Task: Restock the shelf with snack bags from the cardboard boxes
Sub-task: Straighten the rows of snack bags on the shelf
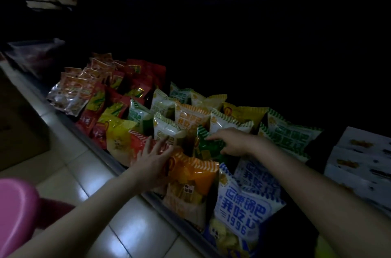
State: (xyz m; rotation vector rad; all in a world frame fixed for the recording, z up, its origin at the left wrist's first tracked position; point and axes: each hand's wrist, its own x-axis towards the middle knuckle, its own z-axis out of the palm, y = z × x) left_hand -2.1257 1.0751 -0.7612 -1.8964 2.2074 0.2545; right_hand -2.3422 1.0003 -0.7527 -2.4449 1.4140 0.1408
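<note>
My left fingers [157, 144] are spread and nearly straight, laid flat against the red bag [138, 143] and the top of the orange bag [191, 175]; that left hand [151, 161] grasps nothing, it only presses or steadies. My right hand [231, 141] reaches in from the other side with its fingers curled down onto the top edge of the green bag [208, 145], and I read that as a pinch on the bag, though the dim light hides the fingertips themselves.

There is only the head view to go by. The green bag stands upright between the two hands, its long axis roughly vertical, just beyond the orange bag and beside the white bag [167, 131]. It lies directly under the right fingers and just to the right of the left ones, so the right hand is plainly the nearer and the one to seat it.

The shelf's front edge [99, 147] runs diagonally from upper left to lower right, with the tiled floor [69, 147] on my side of it. A blue-and-white bag [241, 205] crowds the near right corner, and packs press in on every side of the green one, so I judge little open room: the slot is tight and the bag must go straight down. A cardboard box [19, 122] sits on the floor at far left, well apart from both hands.
</note>
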